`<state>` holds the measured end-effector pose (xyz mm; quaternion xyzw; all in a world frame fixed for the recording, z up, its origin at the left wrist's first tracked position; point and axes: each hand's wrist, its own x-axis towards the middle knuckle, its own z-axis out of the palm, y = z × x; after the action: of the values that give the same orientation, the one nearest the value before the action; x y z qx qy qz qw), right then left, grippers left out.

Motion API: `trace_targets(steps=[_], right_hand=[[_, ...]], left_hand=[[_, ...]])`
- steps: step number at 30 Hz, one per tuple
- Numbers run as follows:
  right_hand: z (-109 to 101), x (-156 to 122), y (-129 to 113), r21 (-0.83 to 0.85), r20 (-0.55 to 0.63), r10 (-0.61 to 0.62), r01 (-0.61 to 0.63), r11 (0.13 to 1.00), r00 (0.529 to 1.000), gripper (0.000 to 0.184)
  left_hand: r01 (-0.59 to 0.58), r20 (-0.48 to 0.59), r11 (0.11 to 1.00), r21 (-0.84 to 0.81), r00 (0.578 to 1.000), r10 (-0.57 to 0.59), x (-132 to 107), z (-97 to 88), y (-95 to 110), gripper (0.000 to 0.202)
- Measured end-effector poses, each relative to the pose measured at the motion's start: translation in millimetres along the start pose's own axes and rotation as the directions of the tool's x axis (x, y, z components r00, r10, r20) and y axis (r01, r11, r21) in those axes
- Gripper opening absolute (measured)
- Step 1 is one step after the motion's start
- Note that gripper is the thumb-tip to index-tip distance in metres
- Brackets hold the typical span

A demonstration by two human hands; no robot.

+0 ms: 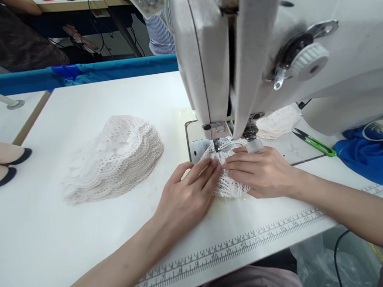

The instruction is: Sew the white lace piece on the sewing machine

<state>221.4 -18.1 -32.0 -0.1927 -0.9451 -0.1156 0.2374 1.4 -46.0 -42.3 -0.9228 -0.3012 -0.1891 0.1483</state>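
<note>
A white lace piece (230,186) lies under the needle and presser foot (216,145) of a sewing machine (202,59). My left hand (190,189) grips its left side, fingertips close together just in front of the foot. On the opposite side my right hand (267,171) holds the same lace, its fingers bent over the cloth and almost meeting the left fingertips. Both thumbs are partly hidden. Left of my hands rests a layered stack of white lace pieces (123,159). Another pale lace piece (278,121) lies behind my right hand, under the machine arm.
Green-handled thread snips (316,142) lie right of the machine bed, beside blue cloth (369,157). A printed ruler (228,251) runs along the table's front edge. Two pale rods with black ends (5,163) stick in from the left. Other people sit beyond the blue cloth edge (124,69).
</note>
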Motion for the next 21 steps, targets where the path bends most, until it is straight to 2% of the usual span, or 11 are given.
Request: trace_targets(steps=[15, 21], right_hand=[[3.3, -1.4, 4.3, -0.033, 0.048, 0.042, -0.04, 0.999, 0.998, 0.032], [4.2, -1.3, 5.0, -0.051, 0.036, 0.053, -0.051, 0.997, 0.998, 0.03]], left_hand=[[0.051, 0.005, 0.998, 0.03, 0.999, -0.051, 4.3, 4.3, -7.1, 0.03], [0.076, 0.009, 0.997, -0.007, 0.997, -0.076, 5.5, 6.0, -9.0, 0.031]])
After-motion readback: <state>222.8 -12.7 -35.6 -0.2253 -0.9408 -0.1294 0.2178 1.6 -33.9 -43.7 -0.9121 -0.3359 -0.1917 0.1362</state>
